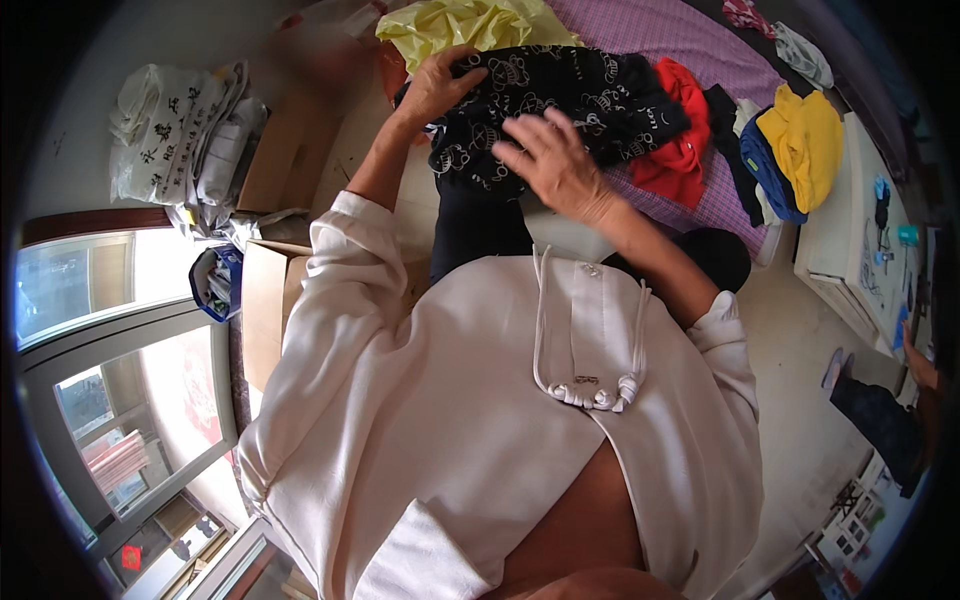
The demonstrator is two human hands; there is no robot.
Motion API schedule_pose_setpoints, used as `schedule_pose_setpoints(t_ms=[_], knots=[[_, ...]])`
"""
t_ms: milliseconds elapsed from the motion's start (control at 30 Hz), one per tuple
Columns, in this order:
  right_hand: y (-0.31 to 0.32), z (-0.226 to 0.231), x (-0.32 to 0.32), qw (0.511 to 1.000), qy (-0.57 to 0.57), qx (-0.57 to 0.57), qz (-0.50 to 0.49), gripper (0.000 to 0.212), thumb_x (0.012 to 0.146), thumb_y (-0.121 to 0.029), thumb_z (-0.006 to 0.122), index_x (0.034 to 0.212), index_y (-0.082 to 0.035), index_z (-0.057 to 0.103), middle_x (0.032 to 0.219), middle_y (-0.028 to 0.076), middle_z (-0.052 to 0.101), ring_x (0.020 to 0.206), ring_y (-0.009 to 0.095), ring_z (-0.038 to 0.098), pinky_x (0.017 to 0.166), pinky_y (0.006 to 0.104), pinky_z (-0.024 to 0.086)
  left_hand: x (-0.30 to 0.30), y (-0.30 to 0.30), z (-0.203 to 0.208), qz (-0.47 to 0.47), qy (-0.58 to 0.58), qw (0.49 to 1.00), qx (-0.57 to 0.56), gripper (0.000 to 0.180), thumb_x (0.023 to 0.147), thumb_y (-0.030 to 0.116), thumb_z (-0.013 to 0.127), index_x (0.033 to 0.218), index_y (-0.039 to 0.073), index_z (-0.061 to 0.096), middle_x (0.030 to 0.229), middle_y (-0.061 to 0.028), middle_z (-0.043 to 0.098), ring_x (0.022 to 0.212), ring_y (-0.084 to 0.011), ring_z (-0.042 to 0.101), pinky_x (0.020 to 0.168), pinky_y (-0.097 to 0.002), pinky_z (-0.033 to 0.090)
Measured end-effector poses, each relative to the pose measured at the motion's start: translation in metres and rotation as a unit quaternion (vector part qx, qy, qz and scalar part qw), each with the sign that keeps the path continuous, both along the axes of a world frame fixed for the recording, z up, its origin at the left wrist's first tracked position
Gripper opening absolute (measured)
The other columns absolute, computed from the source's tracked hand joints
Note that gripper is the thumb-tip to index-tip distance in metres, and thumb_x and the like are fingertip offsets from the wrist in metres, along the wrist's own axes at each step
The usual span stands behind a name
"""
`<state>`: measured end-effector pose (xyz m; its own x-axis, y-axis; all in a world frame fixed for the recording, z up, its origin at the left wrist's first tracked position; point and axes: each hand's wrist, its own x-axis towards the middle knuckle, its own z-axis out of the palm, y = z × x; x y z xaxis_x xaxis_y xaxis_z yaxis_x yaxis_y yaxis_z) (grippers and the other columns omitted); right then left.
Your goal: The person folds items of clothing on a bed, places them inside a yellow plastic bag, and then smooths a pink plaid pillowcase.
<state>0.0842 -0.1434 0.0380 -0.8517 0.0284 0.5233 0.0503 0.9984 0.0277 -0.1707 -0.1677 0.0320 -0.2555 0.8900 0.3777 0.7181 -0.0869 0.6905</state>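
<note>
Black patterned garment (560, 105) sits on the purple checked bed (680, 40), your left hand (440, 85) gripping its far edge, right hand (555, 160) spread flat, so you're mid-fold and probably need another smoothing pass.

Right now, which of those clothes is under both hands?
The black patterned garment; the red and yellow ones lie untouched to its right.

Matt printed black cloth garment (560, 100), crinkly glossy yellow plastic bag (470, 25)

A yellow garment (802, 140) lies beside a red garment (678, 140).
</note>
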Motion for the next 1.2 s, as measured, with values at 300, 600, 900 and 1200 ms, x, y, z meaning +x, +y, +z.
schedule_pose_setpoints(t_ms=[300,600,900,1200], knots=[[-0.009,-0.065,-0.006,1.0,0.017,-0.012,-0.001,0.04,0.078,-0.009,0.056,0.117,-0.016,0.057,0.125,0.009,0.051,0.119,0.025,0.045,0.105,0.0493,0.03,-0.05,-0.033,-0.016,0.048,0.113,0.988,-0.098,0.047,0.076,0.034,0.072,0.11,0.002,0.062,0.097,-0.0143,0.066,0.093,-0.0256,0.062,0.084,-0.0341,0.048],[0.013,0.038,-0.025,0.91,0.078,-0.405,0.026,0.014,0.08,-0.005,0.058,0.094,-0.003,0.059,0.078,0.014,0.063,0.073,0.03,0.064,0.065,0.035,0.049,-0.013,-0.016,0.055,-0.091,-0.155,0.982,-0.064,0.022,0.089,0.021,0.063,0.098,0.001,0.064,0.081,0.0023,0.062,0.077,-0.0046,0.054,0.069,-0.0223,0.044],[0.071,0.069,-0.014,0.92,0.146,-0.361,-0.049,0.029,0.079,-0.013,0.069,0.106,-0.009,0.062,0.108,0.01,0.064,0.095,0.026,0.062,0.078,0.0333,0.05,0.035,0.006,0.064,-0.259,-0.204,0.942,-0.067,0.019,0.093,0.013,0.057,0.106,0.0,0.063,0.09,0.0045,0.061,0.087,-0.0031,0.052,0.079,-0.0201,0.044],[0.068,0.071,-0.01,0.887,0.054,-0.457,-0.019,0.033,0.083,-0.016,0.066,0.114,-0.006,0.06,0.095,0.012,0.067,0.084,0.02,0.064,0.076,0.0291,0.05,0.044,-0.001,0.068,-0.249,-0.258,0.931,-0.073,0.027,0.092,0.012,0.058,0.118,0.005,0.06,0.1,0.0008,0.063,0.093,-0.0049,0.054,0.083,-0.0212,0.046]])
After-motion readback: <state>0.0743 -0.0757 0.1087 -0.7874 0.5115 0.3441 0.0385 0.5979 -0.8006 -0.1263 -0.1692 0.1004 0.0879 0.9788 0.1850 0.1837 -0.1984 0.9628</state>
